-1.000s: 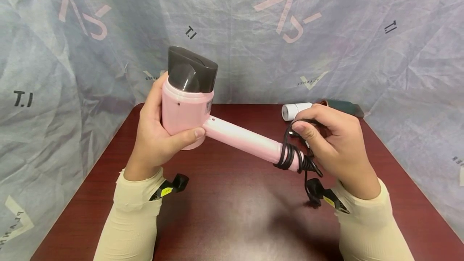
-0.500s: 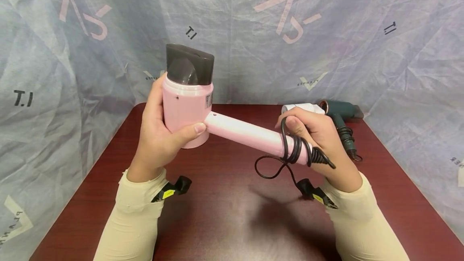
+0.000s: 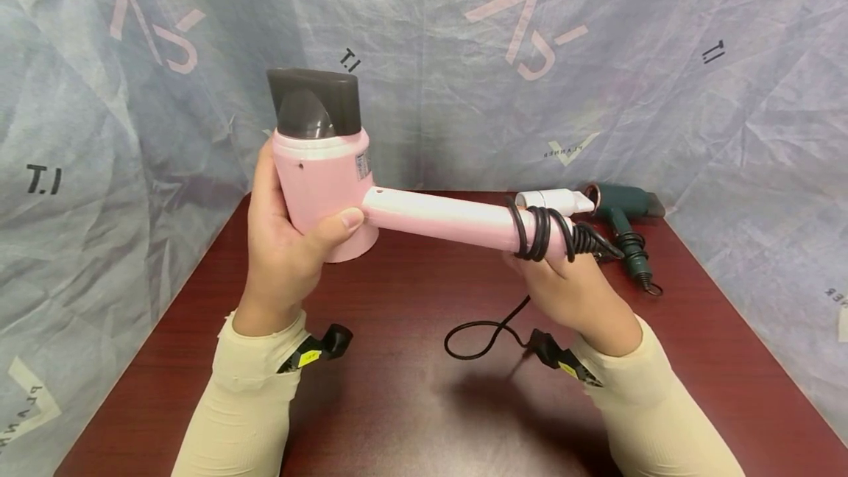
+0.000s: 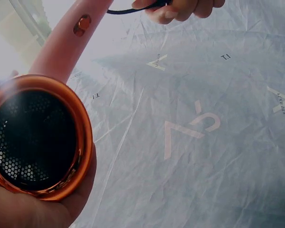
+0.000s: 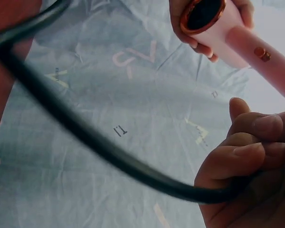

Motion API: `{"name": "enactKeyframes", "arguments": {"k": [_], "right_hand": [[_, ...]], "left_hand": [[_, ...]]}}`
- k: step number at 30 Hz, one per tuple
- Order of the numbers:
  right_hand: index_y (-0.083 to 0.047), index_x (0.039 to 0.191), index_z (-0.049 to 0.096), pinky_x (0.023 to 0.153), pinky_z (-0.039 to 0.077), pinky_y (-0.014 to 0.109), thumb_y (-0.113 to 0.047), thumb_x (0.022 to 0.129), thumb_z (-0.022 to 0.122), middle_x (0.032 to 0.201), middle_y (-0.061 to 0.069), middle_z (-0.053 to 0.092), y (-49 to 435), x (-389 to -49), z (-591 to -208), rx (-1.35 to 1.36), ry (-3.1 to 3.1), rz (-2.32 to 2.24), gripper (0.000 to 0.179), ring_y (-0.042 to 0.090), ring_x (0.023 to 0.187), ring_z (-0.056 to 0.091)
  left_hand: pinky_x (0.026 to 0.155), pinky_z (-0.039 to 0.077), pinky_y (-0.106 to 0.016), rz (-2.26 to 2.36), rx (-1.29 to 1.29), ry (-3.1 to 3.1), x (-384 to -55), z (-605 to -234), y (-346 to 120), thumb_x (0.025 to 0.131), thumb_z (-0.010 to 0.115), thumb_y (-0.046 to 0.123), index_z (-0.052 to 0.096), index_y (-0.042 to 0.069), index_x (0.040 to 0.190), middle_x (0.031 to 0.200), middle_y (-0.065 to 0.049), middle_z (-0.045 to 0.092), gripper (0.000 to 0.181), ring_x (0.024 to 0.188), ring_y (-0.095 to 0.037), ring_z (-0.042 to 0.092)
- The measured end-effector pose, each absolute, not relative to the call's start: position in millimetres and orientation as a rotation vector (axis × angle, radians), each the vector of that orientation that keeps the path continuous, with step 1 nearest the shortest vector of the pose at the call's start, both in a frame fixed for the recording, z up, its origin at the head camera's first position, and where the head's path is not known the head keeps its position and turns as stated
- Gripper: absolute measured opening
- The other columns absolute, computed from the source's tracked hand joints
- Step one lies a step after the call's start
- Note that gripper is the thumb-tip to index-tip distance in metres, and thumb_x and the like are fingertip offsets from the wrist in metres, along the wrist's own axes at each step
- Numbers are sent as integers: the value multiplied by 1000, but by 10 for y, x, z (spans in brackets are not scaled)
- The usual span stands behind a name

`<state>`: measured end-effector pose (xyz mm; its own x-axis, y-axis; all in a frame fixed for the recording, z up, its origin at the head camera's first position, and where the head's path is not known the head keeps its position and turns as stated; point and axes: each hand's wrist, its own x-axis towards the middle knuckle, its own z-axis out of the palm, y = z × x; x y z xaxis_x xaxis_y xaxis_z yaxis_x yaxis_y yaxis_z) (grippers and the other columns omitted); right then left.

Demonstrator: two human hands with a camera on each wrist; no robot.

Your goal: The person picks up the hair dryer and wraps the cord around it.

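Observation:
A pink hair dryer (image 3: 324, 197) with a dark nozzle (image 3: 314, 103) is held in the air, nozzle up, handle stretching right. My left hand (image 3: 278, 263) grips its barrel, thumb across the near side. The copper-rimmed intake grille (image 4: 35, 137) faces the left wrist camera. Black cord (image 3: 542, 234) is wound several times round the handle's end. Under that end, my right hand (image 3: 576, 297) is partly hidden by the handle. In the right wrist view its curled fingers hold the loose cord (image 5: 133, 172), which hangs in a loop below the handle.
A white hair dryer (image 3: 546, 201) and a dark green hair dryer (image 3: 623, 201) lie at the table's back right. The green one has cord round its handle. Grey printed cloth (image 3: 424, 57) hangs behind and beside the dark red table (image 3: 397, 403).
The right hand has moved left and down, passing from beside the handle's end to beneath it. The dryer has shifted left, its handle raised closer to level. A cord loop now hangs lower.

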<state>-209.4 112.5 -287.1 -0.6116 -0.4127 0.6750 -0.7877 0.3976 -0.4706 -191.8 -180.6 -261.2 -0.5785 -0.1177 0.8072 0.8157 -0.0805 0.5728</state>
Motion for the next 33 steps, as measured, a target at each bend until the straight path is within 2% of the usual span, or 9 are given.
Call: {"name": "enactKeyframes", "arguments": {"k": [7,12,17,21,23,28,33], "right_hand": [[-19,91,68,54,36,23,0,104,52,64,-8,43,1068,-2161,-2888,1235,-2050,1254,29,6,57,40],[-19,90,66,52,35,22,1,103,54,62,-8,42,1026,-2162,-2870,1233,-2045,1266,27,6,55,38],[-15,85,69,57,39,22,-1,103,56,63,-8,48,1069,-2142,-2849,1062,-2091,1200,26,7,58,44],[-13,76,60,67,38,25,-2,101,58,63,-6,46,1103,-2146,-2851,980,-2078,1160,27,9,62,43],[-12,74,55,67,37,26,-2,101,58,64,-5,44,1115,-2147,-2874,975,-2078,1166,29,9,62,41],[-13,83,62,63,41,24,-3,102,58,68,-6,49,1123,-2144,-2922,1010,-2150,1227,22,8,63,46],[-16,91,64,56,39,25,-8,108,50,65,-7,46,1079,-2168,-2919,1089,-2185,1271,24,9,58,44]], "left_hand": [[84,57,-38,-1773,-768,-1429,-1903,-2590,-1777,72,77,-2,50,2,141,120,-19,63,74,99,-35,63],[85,56,-41,-1792,-760,-1380,-1877,-2549,-1761,69,72,-7,50,0,141,119,-22,63,75,99,-38,64],[85,55,-40,-1787,-757,-1373,-1860,-2534,-1757,69,71,-6,51,-1,140,118,-21,64,73,98,-37,63],[84,56,-38,-1787,-756,-1377,-1853,-2538,-1756,70,72,-5,51,0,139,117,-21,64,73,97,-35,64],[84,57,-37,-1787,-757,-1377,-1850,-2541,-1756,70,73,-4,51,0,139,117,-20,65,72,97,-34,65],[84,56,-38,-1784,-763,-1358,-1847,-2532,-1759,68,73,-4,52,-1,138,116,-20,65,73,97,-35,64],[84,55,-39,-1791,-749,-1323,-1842,-2516,-1761,67,71,-5,53,-3,136,114,-20,64,71,96,-36,63]]}}
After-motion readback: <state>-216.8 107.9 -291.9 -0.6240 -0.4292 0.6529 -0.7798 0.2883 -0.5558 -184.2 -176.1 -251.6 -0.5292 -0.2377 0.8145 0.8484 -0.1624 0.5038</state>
